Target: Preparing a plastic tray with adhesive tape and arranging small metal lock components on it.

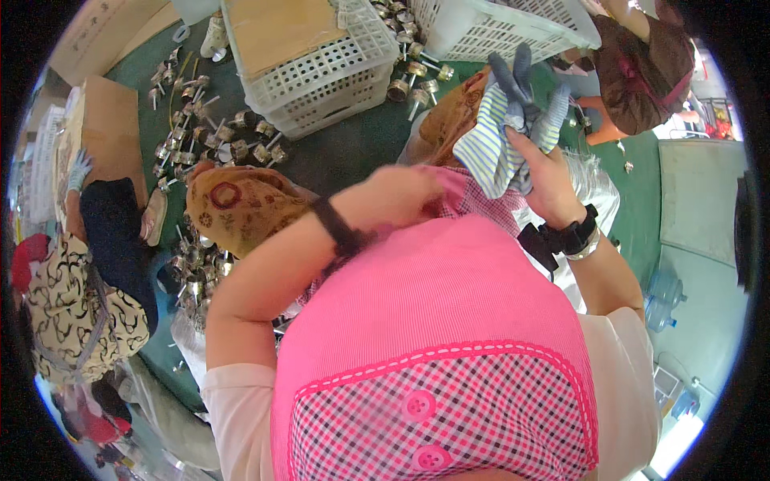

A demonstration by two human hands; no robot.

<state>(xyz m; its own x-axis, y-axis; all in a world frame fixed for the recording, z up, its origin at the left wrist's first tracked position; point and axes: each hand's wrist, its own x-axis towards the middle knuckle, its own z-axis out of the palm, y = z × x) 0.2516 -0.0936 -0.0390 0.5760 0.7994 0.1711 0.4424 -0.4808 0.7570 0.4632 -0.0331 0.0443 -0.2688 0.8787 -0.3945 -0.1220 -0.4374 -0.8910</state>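
Note:
My right hand [548, 176] is closed around a pair of work gloves [501, 132], striped in white, blue and pale yellow with dark grey fingertips pointing away from me. The gloves are held up above my knee, over the right part of my lap. My left hand [401, 195] is bent in across my lap, against the edge of my pink apron [433, 272]. It is smeared by motion and its fingers are mostly hidden, so whether it grips the cloth is unclear. Brown patterned sleeve-like covers [249, 204] lie over my knees.
Heaps of small metal parts with stems [233, 148] lie on the green floor ahead and to the left. A white plastic crate [321, 100] with cardboard stands ahead, another crate [505, 28] beyond it. Co-workers [88, 297] sit at left and far right [646, 72].

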